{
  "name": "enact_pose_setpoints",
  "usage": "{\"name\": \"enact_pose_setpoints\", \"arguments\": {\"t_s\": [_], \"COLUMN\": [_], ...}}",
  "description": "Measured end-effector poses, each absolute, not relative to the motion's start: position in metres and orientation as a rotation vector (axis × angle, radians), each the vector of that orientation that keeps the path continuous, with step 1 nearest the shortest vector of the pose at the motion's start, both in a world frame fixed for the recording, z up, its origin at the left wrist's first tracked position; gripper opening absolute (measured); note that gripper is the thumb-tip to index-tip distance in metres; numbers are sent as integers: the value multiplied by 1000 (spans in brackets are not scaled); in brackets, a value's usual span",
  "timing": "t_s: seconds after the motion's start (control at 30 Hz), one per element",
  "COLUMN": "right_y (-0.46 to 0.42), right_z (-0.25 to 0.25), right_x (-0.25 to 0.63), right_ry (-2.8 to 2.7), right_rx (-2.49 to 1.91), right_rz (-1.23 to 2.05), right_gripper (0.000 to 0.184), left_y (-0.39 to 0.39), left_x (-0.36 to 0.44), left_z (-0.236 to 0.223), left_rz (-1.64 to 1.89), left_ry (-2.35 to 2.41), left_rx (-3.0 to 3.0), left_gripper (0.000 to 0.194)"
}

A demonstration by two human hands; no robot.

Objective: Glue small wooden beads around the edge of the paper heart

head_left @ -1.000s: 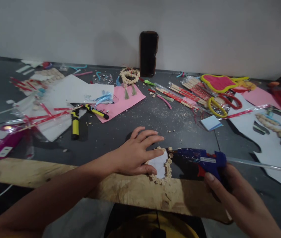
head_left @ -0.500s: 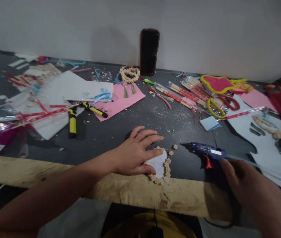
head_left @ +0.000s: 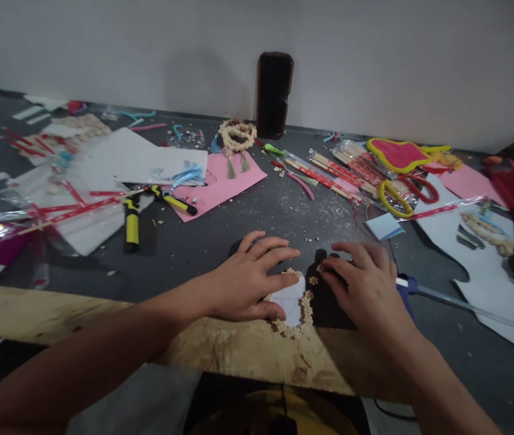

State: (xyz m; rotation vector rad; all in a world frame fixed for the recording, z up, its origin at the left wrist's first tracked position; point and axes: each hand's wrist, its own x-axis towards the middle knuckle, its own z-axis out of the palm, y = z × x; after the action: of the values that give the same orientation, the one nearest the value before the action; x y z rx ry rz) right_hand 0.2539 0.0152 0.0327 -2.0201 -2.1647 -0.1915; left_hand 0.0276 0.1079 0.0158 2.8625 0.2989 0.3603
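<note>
Fingers spread, my left hand (head_left: 252, 281) lies flat on the table, its thumb and index at the left side of a white paper piece (head_left: 289, 302). Small beige flower-shaped bead clusters (head_left: 294, 329) line that paper's edge. My right hand (head_left: 366, 281) is closed in a pinch at a loose beige cluster, whose edge shows at the fingertips. Another loose cluster (head_left: 313, 281) lies just left of it. Behind my right hand rests a blue hot glue gun (head_left: 406, 287), mostly hidden, with a long clear glue stick (head_left: 456, 299) out its back.
A dark phone (head_left: 274, 93) leans on the wall. Beaded rings with tassels (head_left: 237, 136) lie on pink paper (head_left: 243, 175). Yellow-black pliers (head_left: 132, 226) are left; yellow-and-red-handled scissors (head_left: 394, 198), chopsticks (head_left: 329, 181) and cut white paper (head_left: 447, 223) lie right. The wooden edge (head_left: 221, 356) is nearest.
My right hand has let go of the glue gun, which now lies on the table, and moved left to pinch a loose cluster. My left hand has stayed put.
</note>
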Motion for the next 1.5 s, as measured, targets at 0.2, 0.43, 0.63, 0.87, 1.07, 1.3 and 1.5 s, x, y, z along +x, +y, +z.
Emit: {"name": "enact_pose_setpoints", "arguments": {"t_s": [0.2,0.43,0.63,0.87,1.07,1.3,1.5], "right_y": [19,25,26,25,19,10,9], "right_z": [46,55,60,57,48,47,46], "right_x": [239,224,220,217,219,220,215], "right_ry": [-2204,-2336,-2422,-2386,-2321,-2281,-2206], "right_rx": [-1958,-2030,-2054,-2089,-2072,-2021,-2080], "right_rz": [-75,-48,0,93,106,134,121], "right_gripper": [16,14,14,14,20,27,25], "left_y": [109,109,109,109,109,109,108], "left_x": [28,28,27,27,27,28,28], "left_z": [15,17,17,15,16,15,16], "left_rz": [355,351,352,372,367,364,369], "left_ry": [287,290,291,287,286,293,290], "left_rx": [2855,2846,2845,2843,2837,2839,2839], "left_gripper": [54,52,47,47,49,51,51]}}
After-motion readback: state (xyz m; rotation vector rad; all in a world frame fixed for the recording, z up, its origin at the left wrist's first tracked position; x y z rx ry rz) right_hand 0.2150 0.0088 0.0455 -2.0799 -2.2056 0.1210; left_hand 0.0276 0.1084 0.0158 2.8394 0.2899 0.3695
